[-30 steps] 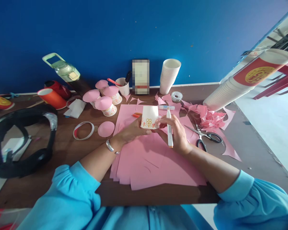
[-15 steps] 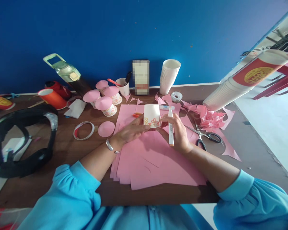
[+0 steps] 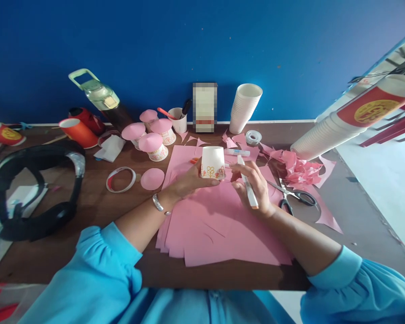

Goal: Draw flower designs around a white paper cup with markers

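My left hand (image 3: 190,182) grips a white paper cup (image 3: 213,158) turned upside down, with red and yellow flowers drawn round its rim. My right hand (image 3: 256,191) is closed on a white marker (image 3: 248,186), a little to the right of the cup and apart from it. Both hands are above a stack of pink paper (image 3: 219,229). Behind the cup lie a glue stick (image 3: 238,152) and a small orange thing (image 3: 194,160). Scissors (image 3: 291,195) rest to the right of my right hand.
At the left are pink-roofed cups (image 3: 151,143), a pink paper disc (image 3: 152,179), a tape roll (image 3: 120,180) and a black headband (image 3: 37,193). Stacked cups (image 3: 246,108), a phone (image 3: 205,108) and a bottle (image 3: 103,96) stand along the wall. Pink scraps (image 3: 298,168) lie at the right.
My right hand has drawn away from the cup to the right, and the marker is now tilted. In my left hand the cup has turned, showing other flowers.
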Demonstrator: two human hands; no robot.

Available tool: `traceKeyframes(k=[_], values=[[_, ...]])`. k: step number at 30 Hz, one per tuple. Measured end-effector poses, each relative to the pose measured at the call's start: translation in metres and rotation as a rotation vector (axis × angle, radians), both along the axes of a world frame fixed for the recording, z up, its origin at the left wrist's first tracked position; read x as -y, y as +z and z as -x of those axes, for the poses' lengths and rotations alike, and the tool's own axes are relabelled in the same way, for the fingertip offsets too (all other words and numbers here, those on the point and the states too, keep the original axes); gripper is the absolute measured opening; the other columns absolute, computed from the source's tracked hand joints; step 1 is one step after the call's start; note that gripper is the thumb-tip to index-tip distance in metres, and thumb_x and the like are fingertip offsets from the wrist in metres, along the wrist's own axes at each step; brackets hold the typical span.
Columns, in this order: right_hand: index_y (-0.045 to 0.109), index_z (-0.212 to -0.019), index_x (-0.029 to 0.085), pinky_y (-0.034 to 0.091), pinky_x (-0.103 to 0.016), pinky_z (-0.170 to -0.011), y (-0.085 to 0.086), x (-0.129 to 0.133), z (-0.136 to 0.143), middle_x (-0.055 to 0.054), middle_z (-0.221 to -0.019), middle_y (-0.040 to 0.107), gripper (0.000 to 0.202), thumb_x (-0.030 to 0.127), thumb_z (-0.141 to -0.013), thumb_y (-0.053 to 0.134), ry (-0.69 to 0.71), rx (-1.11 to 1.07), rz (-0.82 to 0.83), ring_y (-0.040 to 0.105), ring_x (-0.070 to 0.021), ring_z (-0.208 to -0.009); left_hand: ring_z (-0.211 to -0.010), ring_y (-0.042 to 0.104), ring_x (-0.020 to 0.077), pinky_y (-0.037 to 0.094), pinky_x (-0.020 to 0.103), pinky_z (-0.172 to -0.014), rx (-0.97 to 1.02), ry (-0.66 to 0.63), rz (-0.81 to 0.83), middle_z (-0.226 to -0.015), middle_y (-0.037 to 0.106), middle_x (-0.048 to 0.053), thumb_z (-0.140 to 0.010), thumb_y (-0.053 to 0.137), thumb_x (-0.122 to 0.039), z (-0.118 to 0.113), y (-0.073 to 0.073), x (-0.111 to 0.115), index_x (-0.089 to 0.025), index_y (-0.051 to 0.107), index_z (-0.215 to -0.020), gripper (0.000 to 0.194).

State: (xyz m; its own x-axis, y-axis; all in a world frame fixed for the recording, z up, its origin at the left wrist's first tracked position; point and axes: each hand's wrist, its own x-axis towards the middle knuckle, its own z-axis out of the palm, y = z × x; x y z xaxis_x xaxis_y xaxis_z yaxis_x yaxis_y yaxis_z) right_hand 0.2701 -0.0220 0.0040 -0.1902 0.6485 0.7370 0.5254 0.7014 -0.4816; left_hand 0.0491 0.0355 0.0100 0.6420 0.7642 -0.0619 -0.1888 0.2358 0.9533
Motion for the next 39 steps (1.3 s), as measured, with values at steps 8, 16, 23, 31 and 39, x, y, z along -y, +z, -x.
traceKeyframes(k=[8,16,23,31,39], values=[[0.068,-0.146,0.029,0.065,-0.039,-0.076,0.008,0.010,0.003,-0.008,-0.103,0.065,0.046,0.056,-0.116,0.045,0.050,-0.029,-0.059,0.071,-0.0226,-0.089,-0.110,0.070,0.0245,0.053,0.044,-0.104,0.006,0.009,0.003,-0.111,0.076,0.006,-0.075,0.099,-0.032,-0.002,0.004,0.002,-0.021,0.073,-0.116,0.050],[0.063,-0.126,0.026,0.064,-0.037,-0.074,0.013,0.014,0.008,-0.004,-0.093,0.074,0.018,0.025,-0.108,0.062,0.092,-0.023,0.003,0.074,-0.0225,-0.087,-0.115,0.073,0.0291,0.054,0.047,-0.104,-0.006,-0.012,-0.018,-0.116,0.079,0.010,-0.079,0.098,-0.035,-0.001,-0.002,0.001,-0.021,0.072,-0.124,0.054],[0.063,-0.123,0.026,0.064,-0.035,-0.072,0.013,0.014,0.008,-0.005,-0.096,0.076,0.021,0.018,-0.104,0.064,0.115,-0.015,-0.011,0.076,-0.0212,-0.084,-0.107,0.072,0.0263,0.056,0.043,-0.096,-0.036,0.018,-0.003,-0.110,0.076,0.007,-0.075,0.100,-0.031,0.000,-0.001,0.000,-0.021,0.068,-0.122,0.058],[0.063,-0.122,0.026,0.066,-0.034,-0.072,0.013,0.015,0.009,-0.005,-0.100,0.076,0.020,0.016,-0.104,0.064,0.082,0.046,-0.012,0.079,-0.0209,-0.086,-0.113,0.070,0.0275,0.055,0.042,-0.096,-0.109,0.021,-0.027,-0.117,0.074,0.008,-0.075,0.100,-0.037,0.000,0.000,0.000,-0.020,0.066,-0.121,0.058],[0.063,-0.121,0.026,0.066,-0.033,-0.071,0.014,0.014,0.010,-0.005,-0.099,0.077,0.016,0.018,-0.107,0.063,0.063,0.067,-0.026,0.079,-0.0201,-0.085,-0.102,0.071,0.0244,0.056,0.040,-0.091,-0.114,0.023,-0.087,-0.106,0.073,0.006,-0.073,0.100,-0.041,-0.001,0.000,0.000,-0.019,0.067,-0.114,0.056]])
